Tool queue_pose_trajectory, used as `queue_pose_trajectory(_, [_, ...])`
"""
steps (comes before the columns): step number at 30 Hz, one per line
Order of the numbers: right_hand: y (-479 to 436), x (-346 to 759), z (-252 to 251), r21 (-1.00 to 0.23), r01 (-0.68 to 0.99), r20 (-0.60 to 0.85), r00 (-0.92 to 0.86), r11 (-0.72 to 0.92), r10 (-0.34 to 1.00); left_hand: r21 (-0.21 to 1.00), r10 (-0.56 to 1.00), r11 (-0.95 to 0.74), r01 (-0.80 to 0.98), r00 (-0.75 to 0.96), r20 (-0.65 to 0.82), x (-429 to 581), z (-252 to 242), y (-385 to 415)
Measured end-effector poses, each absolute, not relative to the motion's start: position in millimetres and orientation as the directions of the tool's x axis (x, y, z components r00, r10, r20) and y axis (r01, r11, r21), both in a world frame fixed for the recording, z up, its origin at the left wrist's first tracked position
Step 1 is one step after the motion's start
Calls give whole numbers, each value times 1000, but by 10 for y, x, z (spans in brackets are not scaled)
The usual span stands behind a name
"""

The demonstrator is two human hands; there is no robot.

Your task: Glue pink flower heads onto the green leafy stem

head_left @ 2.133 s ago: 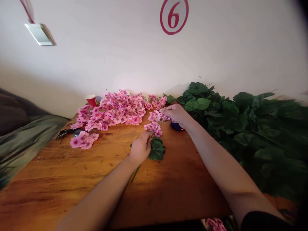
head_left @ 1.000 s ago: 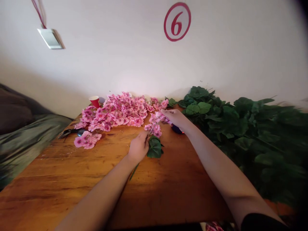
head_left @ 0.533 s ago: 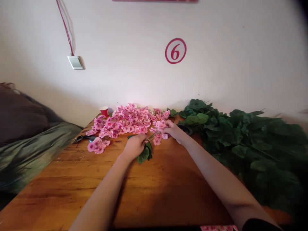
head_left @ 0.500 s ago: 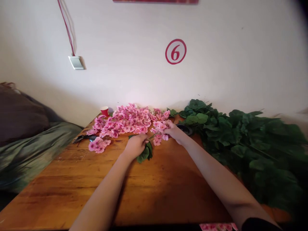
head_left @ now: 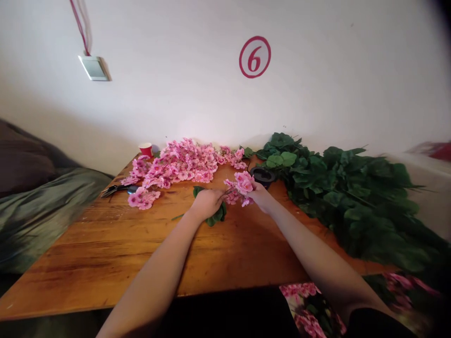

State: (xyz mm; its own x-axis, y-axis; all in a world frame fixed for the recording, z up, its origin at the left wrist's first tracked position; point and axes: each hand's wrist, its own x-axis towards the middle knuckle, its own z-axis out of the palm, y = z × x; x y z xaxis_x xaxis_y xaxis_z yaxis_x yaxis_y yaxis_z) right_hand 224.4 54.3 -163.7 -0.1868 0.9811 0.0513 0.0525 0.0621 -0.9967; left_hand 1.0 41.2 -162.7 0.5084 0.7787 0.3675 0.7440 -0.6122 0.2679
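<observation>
My left hand (head_left: 207,204) is shut around the stem of an artificial pink flower sprig (head_left: 239,188), and its green leaves (head_left: 215,217) show under and beside the fist. My right hand (head_left: 261,197) grips the blossom end of the same sprig, with pink flowers (head_left: 244,183) bunched above the fingers. Both hands are above the wooden table (head_left: 105,249), close together. Behind them lies a large heap of loose pink blossoms (head_left: 185,164), apart from my hands. A smaller blossom cluster (head_left: 143,199) lies to the left.
Black-handled scissors (head_left: 116,190) lie by the small cluster, and a red paper cup (head_left: 145,149) stands at the back. A round black container (head_left: 262,176) sits near a big pile of green leaf sprays (head_left: 338,197). Dark cloth (head_left: 35,206) lies left; more pink flowers (head_left: 306,305) lie below the front edge.
My view has tipped down, so the table's front edge now shows. The sprig's blossoms are lifted higher in my right hand, and both hands have drawn closer together.
</observation>
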Motion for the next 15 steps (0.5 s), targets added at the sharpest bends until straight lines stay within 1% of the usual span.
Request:
queue_pose_trajectory(3, [539, 2244, -1697, -999, -22, 45, -186, 42, 982, 191, 770, -617, 764, 534, 349, 57, -1633, 398])
queue_pose_trajectory(6, [547, 2216, -1787, -998, -63, 24, -169, 14, 985, 185, 774, -615, 766, 542, 327, 96, -1659, 391])
queue_pose_trajectory(8, [537, 2202, -1850, -997, -81, 8, -180, -7, 984, 224, 773, -624, 749, 548, 320, 115, -1697, 402])
queue_pose_trajectory(10, [517, 2191, -1907, -994, -108, -2, -187, -23, 982, 292, 769, -635, 716, 548, 330, 126, -1751, 430])
queue_pose_trajectory(12, [497, 2178, -1960, -990, -142, 5, -181, -21, 984, 357, 777, -627, 693, 526, 345, 129, -1813, 466])
queue_pose_trajectory(15, [485, 2152, -2035, -986, -169, 24, -185, -8, 983, 415, 795, -605, 680, 490, 356, 132, -1894, 518])
